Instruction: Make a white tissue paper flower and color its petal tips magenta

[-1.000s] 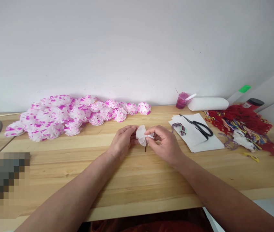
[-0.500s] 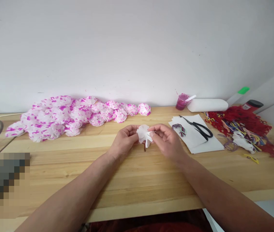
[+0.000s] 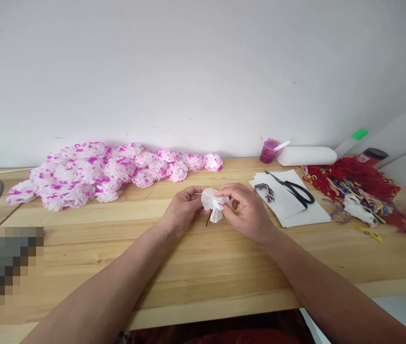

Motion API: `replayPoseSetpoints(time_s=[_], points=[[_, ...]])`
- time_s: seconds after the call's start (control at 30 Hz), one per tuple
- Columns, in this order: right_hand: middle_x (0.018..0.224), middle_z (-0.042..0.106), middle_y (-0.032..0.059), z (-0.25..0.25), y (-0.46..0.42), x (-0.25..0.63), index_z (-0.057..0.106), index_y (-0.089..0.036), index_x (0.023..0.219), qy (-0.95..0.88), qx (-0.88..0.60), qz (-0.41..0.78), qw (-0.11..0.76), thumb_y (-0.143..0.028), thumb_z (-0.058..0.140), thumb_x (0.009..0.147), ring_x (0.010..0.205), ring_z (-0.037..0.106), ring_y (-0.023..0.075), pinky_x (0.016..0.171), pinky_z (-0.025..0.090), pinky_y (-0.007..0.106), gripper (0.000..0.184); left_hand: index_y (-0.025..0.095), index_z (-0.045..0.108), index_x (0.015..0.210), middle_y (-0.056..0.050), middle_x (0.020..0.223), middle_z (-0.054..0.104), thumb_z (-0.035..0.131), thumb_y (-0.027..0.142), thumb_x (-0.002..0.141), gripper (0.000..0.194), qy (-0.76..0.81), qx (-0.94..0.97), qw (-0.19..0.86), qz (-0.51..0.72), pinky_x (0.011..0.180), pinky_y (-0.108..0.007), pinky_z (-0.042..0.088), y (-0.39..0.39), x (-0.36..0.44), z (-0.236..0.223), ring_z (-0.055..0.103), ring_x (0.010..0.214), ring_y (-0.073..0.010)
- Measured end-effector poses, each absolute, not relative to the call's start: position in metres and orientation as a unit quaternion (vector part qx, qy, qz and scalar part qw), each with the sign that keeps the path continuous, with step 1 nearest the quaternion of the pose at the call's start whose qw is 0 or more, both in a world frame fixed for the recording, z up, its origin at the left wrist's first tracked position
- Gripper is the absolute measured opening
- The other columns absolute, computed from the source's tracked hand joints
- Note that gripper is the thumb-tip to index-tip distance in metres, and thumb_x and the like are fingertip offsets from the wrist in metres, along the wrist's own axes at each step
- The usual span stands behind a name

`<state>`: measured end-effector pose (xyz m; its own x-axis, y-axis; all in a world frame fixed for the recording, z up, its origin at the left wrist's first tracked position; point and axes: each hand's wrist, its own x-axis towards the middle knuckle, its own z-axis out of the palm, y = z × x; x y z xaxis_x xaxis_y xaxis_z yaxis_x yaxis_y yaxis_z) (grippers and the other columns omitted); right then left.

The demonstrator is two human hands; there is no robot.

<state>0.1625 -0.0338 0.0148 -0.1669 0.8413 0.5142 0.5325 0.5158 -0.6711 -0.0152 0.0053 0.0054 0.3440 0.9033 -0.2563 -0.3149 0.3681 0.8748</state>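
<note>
Both my hands meet over the middle of the wooden table (image 3: 196, 267). Between them is a small white folded tissue-paper flower (image 3: 212, 204), tied at its waist with a dark red string whose end dangles below. My left hand (image 3: 181, 210) pinches its left side with thumb and fingers. My right hand (image 3: 248, 212) grips its right side, fingers curled around the paper. The paper fans out above and below the tie.
A heap of white-and-magenta paper flowers (image 3: 91, 174) lies along the wall at left. Right of my hands are white paper sheets (image 3: 291, 205) with black scissors (image 3: 294, 188) and short strings, a pink cup (image 3: 269, 150), a white roll (image 3: 306, 155), and tangled red yarn (image 3: 357, 184).
The white paper piece has been turned between my fingers and its folds spread differently; the red string end now hangs to the lower left. My hands stayed in nearly the same spot.
</note>
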Motion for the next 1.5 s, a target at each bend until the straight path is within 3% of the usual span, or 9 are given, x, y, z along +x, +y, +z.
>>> replayPoseSetpoints(time_s=[0.1,0.23,0.43,0.53,0.67,0.8,1.23,1.37,1.5], points=[[0.089,0.067,0.0031,0.016,-0.035,0.161,0.065,-0.021,0.088,-0.731,-0.49,0.149,0.451,-0.017,0.059,0.085,0.069,0.057,0.0136,0.061,0.046,0.027,0.008,0.012,0.068,0.093,-0.007,0.083,0.074,0.089,0.024,0.055,0.045,0.398,0.388,0.719,0.417,0.06,-0.021,0.054,0.005,-0.015,0.003,0.067,0.069,-0.0128],[0.072,0.062,-0.0006,0.017,-0.037,0.159,0.061,-0.021,0.085,-0.7,-0.523,0.179,0.452,-0.021,0.06,0.086,0.059,0.053,0.012,0.052,0.041,0.025,0.001,0.011,0.068,0.092,-0.006,0.082,0.074,0.088,0.023,0.057,0.042,0.401,0.404,0.707,0.42,0.058,-0.02,0.052,0.005,-0.014,0.001,0.066,0.068,-0.0124],[0.099,0.066,0.0045,0.014,-0.04,0.161,0.058,-0.021,0.112,-0.724,-0.462,0.264,0.439,-0.008,0.058,0.077,0.077,0.061,0.0162,0.063,0.049,0.028,0.038,0.012,0.067,0.09,-0.005,0.078,0.074,0.089,0.026,0.057,0.042,0.397,0.395,0.707,0.432,0.059,-0.021,0.052,0.006,-0.014,0.0,0.065,0.066,-0.0118],[0.102,0.065,0.0046,0.014,-0.041,0.158,0.056,-0.023,0.117,-0.731,-0.456,0.26,0.436,-0.011,0.064,0.076,0.078,0.061,0.0165,0.065,0.05,0.029,0.044,0.012,0.067,0.091,-0.004,0.077,0.073,0.089,0.026,0.057,0.043,0.395,0.393,0.705,0.438,0.061,-0.022,0.051,0.006,-0.014,0.0,0.065,0.066,-0.0123],[0.099,0.065,0.0045,0.009,-0.039,0.152,0.061,-0.023,0.108,-0.732,-0.467,0.203,0.453,-0.019,0.073,0.075,0.081,0.062,0.0173,0.065,0.05,0.028,0.036,0.011,0.067,0.091,-0.005,0.078,0.074,0.087,0.026,0.059,0.041,0.379,0.404,0.707,0.439,0.061,-0.023,0.051,0.004,-0.012,-0.001,0.066,0.067,-0.0132],[0.087,0.065,0.0032,0.003,-0.036,0.152,0.065,-0.022,0.092,-0.735,-0.466,0.151,0.469,-0.012,0.064,0.082,0.078,0.062,0.0162,0.065,0.049,0.027,0.014,0.012,0.066,0.091,-0.005,0.079,0.073,0.088,0.025,0.058,0.041,0.383,0.396,0.71,0.439,0.061,-0.022,0.051,0.001,-0.011,0.001,0.065,0.066,-0.0122],[0.088,0.071,0.0043,0.001,-0.036,0.152,0.067,-0.022,0.085,-0.697,-0.486,0.189,0.493,-0.016,0.061,0.087,0.083,0.067,0.0179,0.074,0.054,0.031,0.008,0.014,0.071,0.084,0.0,0.069,0.069,0.082,0.025,0.063,0.026,0.389,0.424,0.677,0.458,0.057,-0.02,0.049,0.003,-0.011,-0.003,0.061,0.059,-0.0093],[0.099,0.071,0.006,0.0,-0.037,0.151,0.067,-0.023,0.1,-0.688,-0.478,0.223,0.498,-0.018,0.065,0.084,0.085,0.068,0.0181,0.073,0.057,0.03,0.017,0.015,0.074,0.086,0.0,0.067,0.068,0.075,0.023,0.068,0.02,0.397,0.448,0.664,0.448,0.056,-0.021,0.049,0.003,-0.012,-0.004,0.058,0.056,-0.0094],[0.087,0.07,0.0039,0.002,-0.037,0.151,0.068,-0.023,0.09,-0.7,-0.486,0.183,0.491,-0.019,0.066,0.084,0.08,0.066,0.0176,0.07,0.055,0.03,0.007,0.014,0.075,0.086,0.0,0.064,0.066,0.072,0.023,0.072,0.018,0.404,0.5,0.628,0.438,0.058,-0.022,0.05,0.003,-0.013,-0.001,0.058,0.057,-0.0099]])
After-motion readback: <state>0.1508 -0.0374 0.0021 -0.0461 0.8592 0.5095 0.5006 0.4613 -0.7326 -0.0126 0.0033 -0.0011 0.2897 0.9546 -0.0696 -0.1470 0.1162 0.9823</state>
